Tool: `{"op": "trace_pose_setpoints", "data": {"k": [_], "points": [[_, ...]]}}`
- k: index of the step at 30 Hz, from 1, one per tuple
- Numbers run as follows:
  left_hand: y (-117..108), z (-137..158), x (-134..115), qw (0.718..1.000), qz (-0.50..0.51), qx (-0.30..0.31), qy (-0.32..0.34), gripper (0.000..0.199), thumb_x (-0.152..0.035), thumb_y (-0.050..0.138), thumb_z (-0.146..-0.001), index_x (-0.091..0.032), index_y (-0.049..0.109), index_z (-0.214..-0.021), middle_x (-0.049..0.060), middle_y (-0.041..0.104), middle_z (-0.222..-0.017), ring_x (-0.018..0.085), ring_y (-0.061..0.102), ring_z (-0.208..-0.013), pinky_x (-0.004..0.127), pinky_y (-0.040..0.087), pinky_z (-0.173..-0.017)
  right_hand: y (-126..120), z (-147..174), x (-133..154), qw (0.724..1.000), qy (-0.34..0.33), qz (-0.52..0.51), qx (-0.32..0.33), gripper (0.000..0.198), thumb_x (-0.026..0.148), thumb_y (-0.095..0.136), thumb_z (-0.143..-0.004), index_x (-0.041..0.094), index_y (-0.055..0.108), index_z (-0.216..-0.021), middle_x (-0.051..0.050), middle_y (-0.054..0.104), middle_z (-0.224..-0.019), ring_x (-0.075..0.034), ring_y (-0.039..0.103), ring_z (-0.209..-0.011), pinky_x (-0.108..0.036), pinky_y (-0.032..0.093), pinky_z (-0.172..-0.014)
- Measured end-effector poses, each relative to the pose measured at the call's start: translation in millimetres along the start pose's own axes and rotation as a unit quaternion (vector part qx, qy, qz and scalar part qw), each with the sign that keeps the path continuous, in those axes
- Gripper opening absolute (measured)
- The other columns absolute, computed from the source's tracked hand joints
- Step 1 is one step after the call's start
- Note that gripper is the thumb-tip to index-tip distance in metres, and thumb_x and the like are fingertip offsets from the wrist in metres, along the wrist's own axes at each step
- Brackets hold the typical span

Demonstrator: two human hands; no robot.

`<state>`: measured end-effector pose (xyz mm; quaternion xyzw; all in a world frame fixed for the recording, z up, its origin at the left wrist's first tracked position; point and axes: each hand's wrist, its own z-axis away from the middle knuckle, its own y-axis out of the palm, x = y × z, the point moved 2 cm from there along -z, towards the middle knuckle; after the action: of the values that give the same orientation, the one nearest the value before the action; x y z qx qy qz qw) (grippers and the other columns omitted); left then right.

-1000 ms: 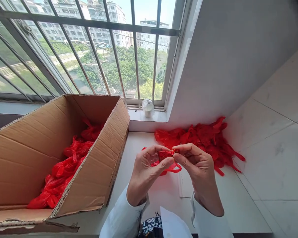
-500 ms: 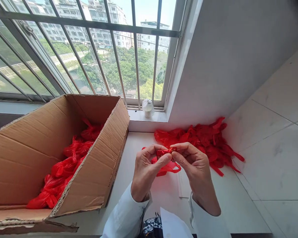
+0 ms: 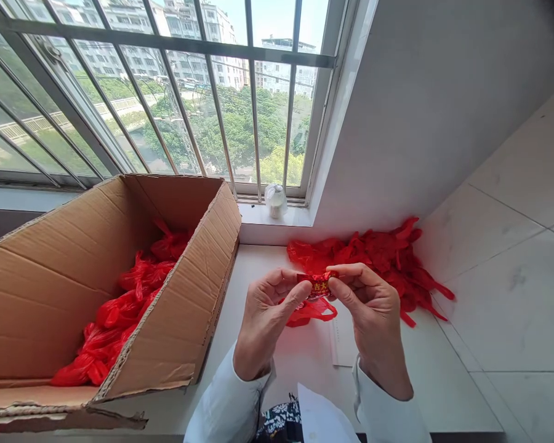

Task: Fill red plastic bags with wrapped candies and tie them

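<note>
I watch remotely: left hand (image 3: 264, 317), right hand (image 3: 373, 311) pinch opposite ends of gold-lettered red packet (image 3: 320, 288) above red bag (image 3: 310, 314).

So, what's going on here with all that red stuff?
A person is pinching a small red packet with yellow writing between the left grip and the right grip. Just below lies a red plastic bag on a white table. A pile of red bags sits near the wall, and bunched red bags lie inside the open cardboard box.
</note>
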<state>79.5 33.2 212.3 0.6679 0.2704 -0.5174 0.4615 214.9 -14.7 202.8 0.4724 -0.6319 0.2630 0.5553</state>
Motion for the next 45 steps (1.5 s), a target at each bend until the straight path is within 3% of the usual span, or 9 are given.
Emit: {"op": "trace_pose_setpoints", "data": {"k": [7, 12, 20, 28, 33, 45], "points": [[-4, 0, 3, 1.0, -0.013, -0.026, 0.009, 0.008, -0.024, 0.07, -0.077, -0.017, 0.066, -0.075, -0.002, 0.068, -0.072, 0.009, 0.062, -0.065, 0.015, 0.05, -0.06, 1, 1, 0, 1.0, -0.002, 0.014, 0.004, 0.012, 0.026, 0.069, -0.076, 0.024, 0.069, -0.088, 0.001, 0.065, -0.077, -0.01, 0.06, -0.067, -0.02, 0.052, -0.06], [-8, -3, 6, 0.997, -0.056, -0.033, 0.029, 0.01, -0.025, 0.071, -0.077, -0.016, 0.068, -0.075, 0.0, 0.069, -0.071, 0.01, 0.062, -0.065, 0.018, 0.05, -0.061, 2, -2, -4, 0.998, 0.026, 0.029, 0.051, 0.018, 0.03, 0.071, -0.074, 0.023, 0.068, -0.091, 0.001, 0.065, -0.076, -0.011, 0.061, -0.069, -0.021, 0.052, -0.061], [-13, -12, 10, 0.991, -0.121, -0.038, 0.049, 0.013, -0.027, 0.07, -0.077, -0.015, 0.068, -0.076, 0.002, 0.069, -0.071, 0.013, 0.062, -0.066, 0.02, 0.05, -0.06, 1, -10, -19, 0.997, 0.055, 0.028, 0.056, 0.018, 0.033, 0.072, -0.072, 0.021, 0.068, -0.083, 0.0, 0.067, -0.072, -0.012, 0.061, -0.064, -0.023, 0.051, -0.059], [-16, -16, 10, 0.992, -0.125, -0.021, 0.025, 0.019, -0.032, 0.069, -0.077, -0.015, 0.068, -0.083, 0.006, 0.071, -0.08, 0.016, 0.064, -0.072, 0.024, 0.052, -0.066, 4, -16, -25, 0.995, 0.076, -0.001, 0.068, 0.021, 0.036, 0.07, -0.073, 0.02, 0.065, -0.086, 0.0, 0.064, -0.073, -0.011, 0.059, -0.065, -0.022, 0.051, -0.058], [-15, -18, 10, 0.993, -0.114, -0.018, 0.02, 0.02, -0.028, 0.076, -0.069, -0.014, 0.066, -0.08, 0.002, 0.068, -0.073, 0.013, 0.061, -0.064, 0.021, 0.05, -0.06, 3, -18, -27, 0.995, 0.076, 0.003, 0.069, 0.019, 0.035, 0.071, -0.072, 0.02, 0.065, -0.082, 0.001, 0.062, -0.07, -0.01, 0.056, -0.06, -0.021, 0.048, -0.055], [-14, -19, 12, 0.993, -0.111, -0.029, 0.012, 0.019, -0.029, 0.075, -0.07, -0.014, 0.067, -0.079, 0.003, 0.069, -0.073, 0.013, 0.061, -0.06, 0.022, 0.05, -0.058, 4, -18, -31, 0.993, 0.088, -0.016, 0.076, 0.021, 0.036, 0.071, -0.072, 0.019, 0.064, -0.082, 0.001, 0.062, -0.071, -0.011, 0.056, -0.061, -0.022, 0.048, -0.056]]}}
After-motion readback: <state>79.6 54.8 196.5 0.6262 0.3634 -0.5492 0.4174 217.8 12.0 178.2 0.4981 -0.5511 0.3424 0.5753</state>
